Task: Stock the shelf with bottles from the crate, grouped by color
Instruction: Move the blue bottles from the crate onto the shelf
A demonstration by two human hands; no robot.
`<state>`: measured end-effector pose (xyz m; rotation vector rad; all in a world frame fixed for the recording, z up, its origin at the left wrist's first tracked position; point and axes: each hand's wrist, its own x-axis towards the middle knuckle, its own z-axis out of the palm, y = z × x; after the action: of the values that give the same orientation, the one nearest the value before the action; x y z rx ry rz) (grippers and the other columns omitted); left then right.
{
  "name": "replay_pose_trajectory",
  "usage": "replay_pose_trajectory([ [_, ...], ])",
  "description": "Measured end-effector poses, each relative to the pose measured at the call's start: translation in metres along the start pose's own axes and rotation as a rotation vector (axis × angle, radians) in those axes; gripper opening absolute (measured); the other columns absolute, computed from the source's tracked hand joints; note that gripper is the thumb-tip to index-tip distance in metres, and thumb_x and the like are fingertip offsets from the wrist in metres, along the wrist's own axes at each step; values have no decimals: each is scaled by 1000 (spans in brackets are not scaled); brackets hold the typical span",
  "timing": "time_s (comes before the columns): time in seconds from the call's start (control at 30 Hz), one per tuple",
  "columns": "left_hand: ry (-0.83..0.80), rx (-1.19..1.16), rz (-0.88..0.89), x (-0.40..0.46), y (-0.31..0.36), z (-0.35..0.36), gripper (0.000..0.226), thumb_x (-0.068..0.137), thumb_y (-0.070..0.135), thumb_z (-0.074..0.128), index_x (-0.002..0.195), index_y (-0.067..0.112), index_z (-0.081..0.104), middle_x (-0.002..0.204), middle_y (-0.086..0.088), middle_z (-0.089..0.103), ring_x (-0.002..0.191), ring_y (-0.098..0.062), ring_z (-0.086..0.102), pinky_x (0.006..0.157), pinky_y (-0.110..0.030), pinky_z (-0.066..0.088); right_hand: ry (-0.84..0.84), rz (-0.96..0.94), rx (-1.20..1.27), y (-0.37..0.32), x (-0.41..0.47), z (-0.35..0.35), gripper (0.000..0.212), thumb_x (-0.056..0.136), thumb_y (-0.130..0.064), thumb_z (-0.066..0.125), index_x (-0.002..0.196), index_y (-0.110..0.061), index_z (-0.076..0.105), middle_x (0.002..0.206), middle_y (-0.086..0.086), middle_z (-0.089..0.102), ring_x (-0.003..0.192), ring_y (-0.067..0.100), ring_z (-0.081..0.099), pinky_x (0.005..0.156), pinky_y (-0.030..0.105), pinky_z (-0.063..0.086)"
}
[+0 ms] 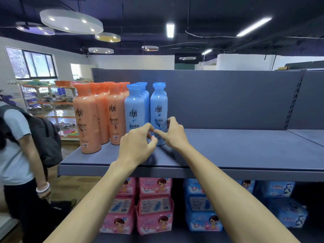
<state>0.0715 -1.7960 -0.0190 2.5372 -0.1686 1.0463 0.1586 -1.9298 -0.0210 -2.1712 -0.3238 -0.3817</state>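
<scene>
Right hand (172, 132) fingers grip blue 拉芳 bottle (158, 109); left hand (138, 142) curled, holding nothing

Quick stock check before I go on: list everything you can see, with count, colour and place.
Orange plastic bottles: three front ones, more behind, shelf's left end.
Blue plastic bottles: two front ones, more behind, right of orange.
Grey metal shelf: one, bare to the right.
Pink packs: several, lower shelf.
Blue packs: several, lower right.
Bystander with backpack: one, far left.
Left hand: at left blue bottle's base.
Right hand: grips right blue bottle.
</scene>
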Motion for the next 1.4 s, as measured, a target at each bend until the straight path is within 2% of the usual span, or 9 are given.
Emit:
replay_pose_trajectory([
  [0.2, -49, -2, -27, -5, 4, -3, 15, 87, 31, 56, 101, 26, 59, 84, 12, 67, 81, -18, 64, 69, -34, 50, -9, 54, -20, -5, -4, -2, 60, 79, -47, 79, 114, -9, 47, 111, 7, 60, 98, 27, 59, 83, 41, 53],
  [0.27, -79, 6, -41, -9, 5, -5, 17, 87, 32, 56, 103, 27, 59, 86, 13, 68, 84, -19, 63, 69, -33, 49, -45, 76, -99, -9, -8, -5, 57, 78, -43, 80, 111, -8, 49, 110, 9, 60, 98, 28, 59, 79, 40, 52],
  [0.4, -124, 18, -39, -17, 4, -10, 22, 88, 37, 55, 107, 28, 58, 88, 14, 67, 84, -17, 64, 68, -33, 51, -107, 89, -213, -9, -25, -14, 50, 80, -36, 79, 106, -10, 46, 108, 9, 55, 91, 26, 52, 68, 33, 41],
  [0.6, -179, -1, -24, -26, 12, -21, 22, 88, 37, 55, 108, 28, 57, 92, 13, 67, 85, -15, 65, 72, -33, 52, -103, -1, -216, -18, -51, -47, 56, 84, -38, 75, 126, -10, 50, 115, 6, 61, 96, 20, 56, 77, 30, 47],
  [0.73, -127, -80, 15, -52, 23, -31, 20, 87, 33, 58, 106, 28, 59, 88, 15, 65, 85, -9, 64, 71, -32, 52, -75, -117, -166, -14, -100, -70, 50, 84, -37, 75, 124, -13, 58, 116, 1, 67, 105, 14, 63, 92, 29, 52],
  [0.87, -63, -281, 21, -101, 42, -31, 16, 84, 32, 58, 100, 30, 62, 83, 18, 67, 79, -1, 64, 73, -34, 55, -47, -239, -70, 16, -175, -78, 42, 86, -31, 75, 123, -18, 61, 114, -7, 70, 104, 2, 65, 94, 18, 50],
  [0.97, -113, -414, 14, -136, 57, -15, 16, 82, 29, 58, 97, 30, 63, 81, 18, 68, 76, 0, 65, 73, -33, 55, -41, -271, -69, 53, -220, -70, 41, 86, -25, 75, 123, -17, 62, 117, -9, 69, 105, 0, 64, 94, 13, 47],
  [1.1, -231, -512, -60, -190, 64, 24, 17, 83, 26, 59, 99, 27, 64, 79, 16, 68, 76, -5, 65, 74, -35, 54, -99, -136, -99, 119, -269, -50, 41, 86, -28, 74, 124, -18, 61, 116, -7, 69, 107, 4, 64, 95, 24, 51],
  [1.4, -562, -509, -336, -322, 58, 107, 16, 86, 19, 63, 98, 28, 64, 79, 13, 69, 77, -4, 65, 76, -34, 55, -308, 297, -90, 247, -376, 3, 42, 83, -29, 77, 121, -21, 60, 109, -7, 68, 96, 5, 65, 88, 30, 55],
])
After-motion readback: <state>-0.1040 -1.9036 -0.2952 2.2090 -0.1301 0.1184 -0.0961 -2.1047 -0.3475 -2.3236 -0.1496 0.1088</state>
